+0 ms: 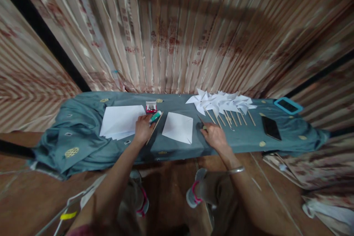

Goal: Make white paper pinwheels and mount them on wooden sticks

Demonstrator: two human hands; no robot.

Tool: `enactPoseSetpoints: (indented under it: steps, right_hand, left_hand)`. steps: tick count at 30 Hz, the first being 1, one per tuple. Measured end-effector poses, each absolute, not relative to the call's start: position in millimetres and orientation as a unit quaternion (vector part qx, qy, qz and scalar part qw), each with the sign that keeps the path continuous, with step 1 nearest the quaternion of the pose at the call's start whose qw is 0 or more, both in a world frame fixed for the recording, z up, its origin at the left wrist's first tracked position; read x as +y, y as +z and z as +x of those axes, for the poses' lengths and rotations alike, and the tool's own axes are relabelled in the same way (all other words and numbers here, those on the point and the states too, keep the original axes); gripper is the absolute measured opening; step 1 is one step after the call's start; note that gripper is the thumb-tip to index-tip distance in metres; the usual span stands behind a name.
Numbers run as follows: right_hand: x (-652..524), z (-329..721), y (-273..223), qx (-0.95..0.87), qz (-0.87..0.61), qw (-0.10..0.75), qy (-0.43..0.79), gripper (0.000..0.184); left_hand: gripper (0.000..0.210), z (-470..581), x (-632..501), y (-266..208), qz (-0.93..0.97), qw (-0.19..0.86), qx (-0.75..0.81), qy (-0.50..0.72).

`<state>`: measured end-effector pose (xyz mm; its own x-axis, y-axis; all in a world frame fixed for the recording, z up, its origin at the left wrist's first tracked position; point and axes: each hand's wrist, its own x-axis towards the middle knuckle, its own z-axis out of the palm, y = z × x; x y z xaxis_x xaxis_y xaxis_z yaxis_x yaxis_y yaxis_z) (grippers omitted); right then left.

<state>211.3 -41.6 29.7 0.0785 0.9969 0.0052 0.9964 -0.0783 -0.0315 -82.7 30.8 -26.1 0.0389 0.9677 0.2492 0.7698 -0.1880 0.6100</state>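
Observation:
My left hand (143, 129) is closed at the right edge of a stack of white paper (120, 121). A green-and-white tube (155, 116) sticks out between its thumb and fingers. A thin wooden stick (155, 127) lies slanted against the same hand. My right hand (214, 134) is closed around a slim, dark-pointed tool (200, 119); a bit of yellow-green shows at the fingers, and the exact kind is unclear. Between the hands lies a square white paper sheet (177, 128), with slits or creases running in from its right-hand corners.
Several white paper pinwheels (218, 102) on wooden sticks lie at the back right. A small open red box (151, 107) holds tiny metallic pieces. Farther right are a dark phone (271, 128) and a blue-framed device (288, 106). Grey-green cloth (91, 151) covers the narrow table before a curtain.

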Motion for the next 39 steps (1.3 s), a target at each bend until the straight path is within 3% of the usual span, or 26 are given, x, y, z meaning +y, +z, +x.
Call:
enactPoseSetpoints:
  steps: [10, 13, 15, 17, 22, 30, 34, 39]
  right_hand:
    - [-63, 208, 24, -0.693, -0.67, 0.234, 0.124, 0.03]
    - [-53, 190, 20, -0.637, -0.628, 0.355, 0.27, 0.031]
    - [-44, 173, 15, -0.549, -0.562, 0.447, 0.428, 0.047]
    - [-36, 157, 8, -0.454, -0.488, 0.483, 0.568, 0.062]
    - [-26, 139, -5, -0.312, -0.456, 0.499, 0.668, 0.044]
    - [-10, 165, 6, -0.239, -0.439, 0.59, 0.634, 0.033]
    - [-4, 181, 8, -0.214, -0.419, 0.627, 0.622, 0.031]
    - [-3, 188, -2, -0.206, -0.442, 0.624, 0.61, 0.032]
  left_hand:
    - [0.036, -90, 38, -24, 0.687, 0.183, 0.622, 0.327]
    - [0.048, -79, 22, -14, 0.594, 0.361, 0.578, 0.428]
    - [0.055, -63, 7, -8, 0.544, 0.487, 0.533, 0.427]
    - [0.047, -46, -6, -5, 0.541, 0.56, 0.475, 0.41]
    - [0.041, -21, -19, -5, 0.529, 0.631, 0.418, 0.384]
    - [0.045, -49, -17, -13, 0.598, 0.553, 0.48, 0.326]
    - [0.037, -75, 4, -26, 0.685, 0.35, 0.533, 0.353]
    - [0.036, -91, 25, -38, 0.784, 0.142, 0.523, 0.302]
